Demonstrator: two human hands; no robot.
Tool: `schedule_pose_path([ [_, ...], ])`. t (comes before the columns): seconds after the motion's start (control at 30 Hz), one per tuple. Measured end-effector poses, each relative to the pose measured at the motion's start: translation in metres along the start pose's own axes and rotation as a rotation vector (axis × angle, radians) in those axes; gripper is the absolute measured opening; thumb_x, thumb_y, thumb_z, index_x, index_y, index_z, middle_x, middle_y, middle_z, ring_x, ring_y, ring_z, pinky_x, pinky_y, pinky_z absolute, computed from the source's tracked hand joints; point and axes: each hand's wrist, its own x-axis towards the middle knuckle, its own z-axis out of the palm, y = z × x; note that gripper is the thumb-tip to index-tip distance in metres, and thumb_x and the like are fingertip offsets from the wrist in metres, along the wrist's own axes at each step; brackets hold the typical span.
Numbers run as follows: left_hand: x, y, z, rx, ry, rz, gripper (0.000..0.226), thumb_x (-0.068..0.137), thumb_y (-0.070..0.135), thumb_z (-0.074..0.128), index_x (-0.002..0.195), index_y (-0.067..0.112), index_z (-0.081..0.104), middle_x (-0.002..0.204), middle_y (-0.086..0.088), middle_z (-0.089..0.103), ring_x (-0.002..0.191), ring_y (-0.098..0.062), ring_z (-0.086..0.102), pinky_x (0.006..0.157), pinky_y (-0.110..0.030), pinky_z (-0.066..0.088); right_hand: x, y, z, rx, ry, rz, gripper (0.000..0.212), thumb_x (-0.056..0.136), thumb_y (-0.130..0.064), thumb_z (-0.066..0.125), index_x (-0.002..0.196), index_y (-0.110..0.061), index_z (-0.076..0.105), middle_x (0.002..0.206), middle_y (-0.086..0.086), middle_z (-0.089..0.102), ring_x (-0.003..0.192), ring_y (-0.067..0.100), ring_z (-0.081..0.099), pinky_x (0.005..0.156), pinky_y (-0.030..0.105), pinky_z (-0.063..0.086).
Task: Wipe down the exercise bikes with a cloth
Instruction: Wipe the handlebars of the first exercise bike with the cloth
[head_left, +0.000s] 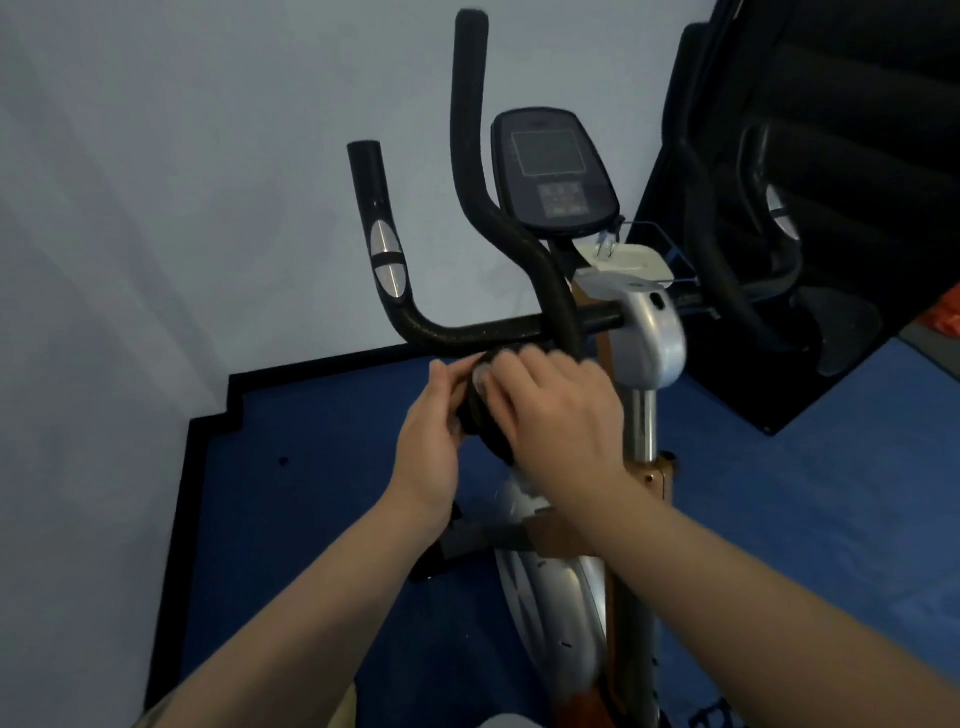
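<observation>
your 2 hands meet just below the exercise bike (649, 332) handlebar (467, 332): your left hand (431, 441) and right hand (561, 415) both curl their fingers around a dark cloth (480, 421), bunched between them above the blue floor (311, 519).

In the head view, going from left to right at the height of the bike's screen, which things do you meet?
Wall → short handlebar end with silver sensor → tall foam handlebar → console → second bike's dark handlebar.
</observation>
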Motion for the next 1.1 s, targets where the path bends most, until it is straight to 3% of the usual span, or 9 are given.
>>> schedule_pose_path([
  [0.2,-0.001,0.001,0.000,0.014,0.008,0.012,0.044,0.102,0.036,0.023,0.107,0.026,0.065,0.102,0.010,0.074,0.101,-0.003,0.066,0.079,-0.015,0.052,0.047,0.013,0.006,-0.097,-0.021,0.037,0.023,0.096,-0.028,0.048,0.076,-0.017,0.053,0.059,-0.001,0.052,0.051,0.021,0.049,0.054,0.032,0.029],
  [0.37,-0.001,0.006,0.001,0.115,0.000,0.050,0.043,0.101,0.035,0.026,0.106,0.025,0.068,0.104,0.002,0.072,0.102,-0.011,0.065,0.085,-0.021,0.052,-0.006,0.015,-0.010,0.037,0.029,0.029,0.027,0.095,-0.027,0.052,0.070,-0.017,0.056,0.062,0.001,0.052,0.058,0.020,0.049,0.053,0.034,0.035],
  [0.47,0.007,0.017,0.007,0.305,0.029,0.081,0.034,0.100,0.033,0.035,0.104,0.022,0.067,0.101,0.002,0.069,0.098,-0.014,0.062,0.084,-0.025,0.050,0.031,0.023,-0.016,0.287,0.005,0.277,0.031,0.094,-0.035,0.048,0.070,-0.015,0.051,0.064,0.000,0.052,0.057,0.018,0.048,0.051,0.033,0.036],
  [0.63,0.019,0.021,0.022,0.682,0.098,0.139,0.032,0.100,0.039,0.030,0.097,0.025,0.059,0.084,0.002,0.064,0.079,-0.016,0.061,0.076,-0.048,0.052,0.039,0.026,0.001,0.227,-0.302,0.380,0.027,0.095,-0.046,0.042,0.088,-0.020,0.048,0.084,-0.001,0.056,0.077,0.020,0.056,0.058,0.036,0.047],
  [0.73,0.018,0.015,0.022,0.748,0.140,0.185,0.030,0.100,0.036,0.029,0.101,0.027,0.058,0.084,0.007,0.062,0.078,-0.010,0.060,0.072,-0.044,0.054,0.001,0.023,-0.014,0.298,-0.279,0.463,0.021,0.098,-0.043,0.037,0.103,-0.024,0.045,0.088,-0.008,0.055,0.067,0.011,0.052,0.048,0.018,0.031],
  [0.8,0.015,0.015,0.021,0.755,0.143,0.194,0.030,0.100,0.035,0.029,0.103,0.028,0.058,0.085,0.007,0.063,0.077,-0.008,0.060,0.072,-0.042,0.055,0.000,0.026,-0.013,0.276,-0.282,0.424,0.020,0.099,-0.041,0.035,0.104,-0.023,0.042,0.081,-0.010,0.052,0.057,0.006,0.045,0.045,0.017,0.024],
  [0.93,0.017,0.011,0.024,0.747,0.177,0.220,0.031,0.101,0.030,0.031,0.103,0.025,0.061,0.087,0.008,0.064,0.080,-0.007,0.060,0.073,-0.038,0.053,0.029,0.030,0.001,0.255,-0.381,0.464,0.027,0.101,-0.040,0.029,0.098,-0.018,0.045,0.069,-0.004,0.054,0.061,0.019,0.056,0.050,0.030,0.035],
  [1.03,0.019,0.004,0.027,0.606,0.257,0.227,0.031,0.101,0.027,0.032,0.100,0.022,0.063,0.089,0.005,0.065,0.079,-0.003,0.059,0.068,-0.022,0.051,-0.003,0.012,-0.004,0.468,-0.144,0.683,0.026,0.098,-0.046,0.031,0.103,-0.026,0.046,0.072,-0.014,0.052,0.063,-0.001,0.053,0.053,0.028,0.043],
  [1.1,0.018,0.001,0.029,0.477,0.298,0.219,0.033,0.102,0.026,0.033,0.097,0.018,0.064,0.089,0.001,0.066,0.077,-0.003,0.059,0.061,-0.012,0.047,-0.016,0.006,-0.015,0.494,-0.129,0.672,0.030,0.095,-0.049,0.028,0.107,-0.026,0.042,0.073,-0.015,0.051,0.064,0.003,0.056,0.055,0.032,0.049],
])
